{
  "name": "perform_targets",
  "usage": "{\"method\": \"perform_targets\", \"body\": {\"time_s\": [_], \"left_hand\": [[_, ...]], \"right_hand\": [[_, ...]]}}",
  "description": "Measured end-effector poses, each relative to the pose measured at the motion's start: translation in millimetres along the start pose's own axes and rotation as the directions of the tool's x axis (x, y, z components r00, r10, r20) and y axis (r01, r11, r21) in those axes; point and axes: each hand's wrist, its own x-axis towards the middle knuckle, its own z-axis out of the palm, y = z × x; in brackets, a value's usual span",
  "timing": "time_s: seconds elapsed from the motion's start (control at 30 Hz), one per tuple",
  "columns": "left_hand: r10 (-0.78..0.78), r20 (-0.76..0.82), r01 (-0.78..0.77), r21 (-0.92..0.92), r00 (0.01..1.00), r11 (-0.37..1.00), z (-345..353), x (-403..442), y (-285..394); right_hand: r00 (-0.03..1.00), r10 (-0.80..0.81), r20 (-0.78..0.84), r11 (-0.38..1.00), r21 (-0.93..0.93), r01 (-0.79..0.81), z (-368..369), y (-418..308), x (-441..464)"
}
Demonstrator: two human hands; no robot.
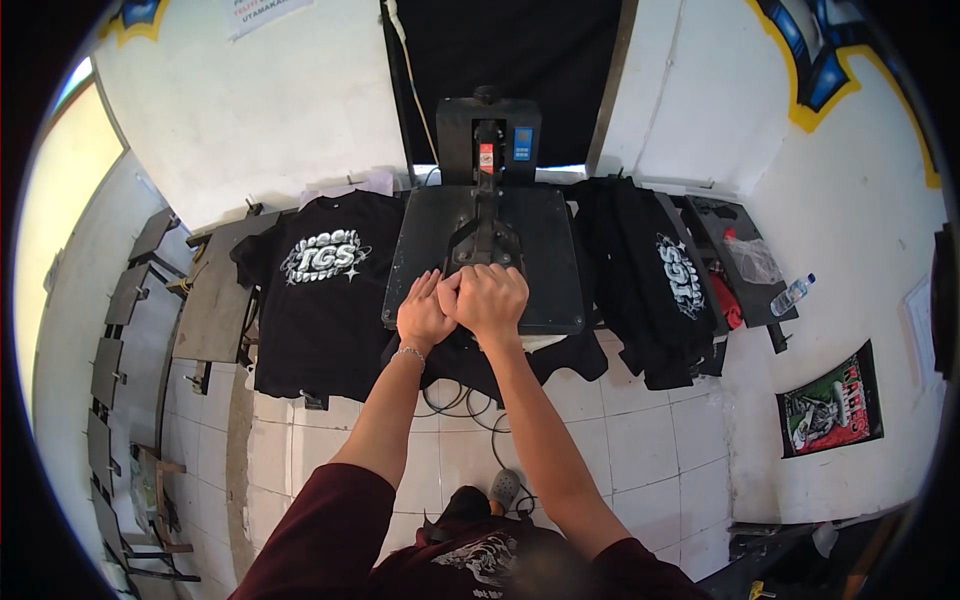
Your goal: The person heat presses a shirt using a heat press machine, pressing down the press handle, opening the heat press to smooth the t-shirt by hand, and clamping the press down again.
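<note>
White walls (280, 130) flank a black heat press (485, 215), broad and flat-plated.

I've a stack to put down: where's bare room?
The left board, bordered by the left shirt and back wall, looks bare; so do floor tiles between the right shirt and right forearm. Crowded: the press, with left hand and right hand over its front, and the right board, bearing a bag and bottle.
</note>
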Motion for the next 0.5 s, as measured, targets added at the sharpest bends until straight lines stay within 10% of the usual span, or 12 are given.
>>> {"method": "perform_targets", "body": {"time_s": [0.5], "left_hand": [[0.01,-0.013,-0.01,-0.009,1.0,1.0,0.2,-0.9,-0.5]], "right_hand": [[1.0,-0.004,-0.005,1.0,-0.02,0.004,1.5,-0.3,-1.2]]}}
